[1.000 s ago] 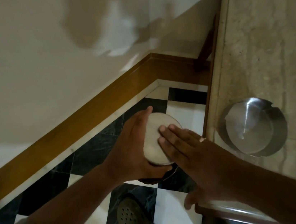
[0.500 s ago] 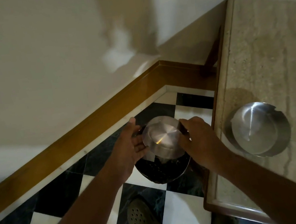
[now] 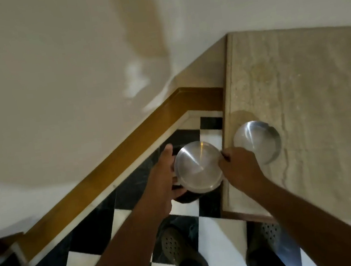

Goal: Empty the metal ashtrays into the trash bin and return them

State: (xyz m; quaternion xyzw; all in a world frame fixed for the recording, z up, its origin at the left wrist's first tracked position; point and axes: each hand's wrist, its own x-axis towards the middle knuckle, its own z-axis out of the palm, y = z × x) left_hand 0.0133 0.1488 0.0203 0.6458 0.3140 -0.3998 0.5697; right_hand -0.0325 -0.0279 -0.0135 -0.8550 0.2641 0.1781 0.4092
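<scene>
A round metal ashtray [image 3: 198,166] is held above the floor beside the marble counter, its flat shiny face turned up toward me. My left hand [image 3: 164,176] grips its left rim and my right hand [image 3: 238,167] grips its right rim. Right under it a dark round trash bin [image 3: 186,197] stands on the floor, mostly hidden by the ashtray. A second metal ashtray [image 3: 258,141] sits upright on the marble counter [image 3: 306,115] near its left edge, just beyond my right hand.
The floor is black-and-white checked tile [image 3: 218,227], with my two shoes [image 3: 176,246] on it. A wooden skirting board [image 3: 115,158] runs along the cream wall. The counter's left edge stands close to the bin. A dark object sits at the lower left [image 3: 2,262].
My right hand left the ashtray's flat face and took its right rim. The ashtray rose off the bin and turned its flat face more toward me. The camera moved back.
</scene>
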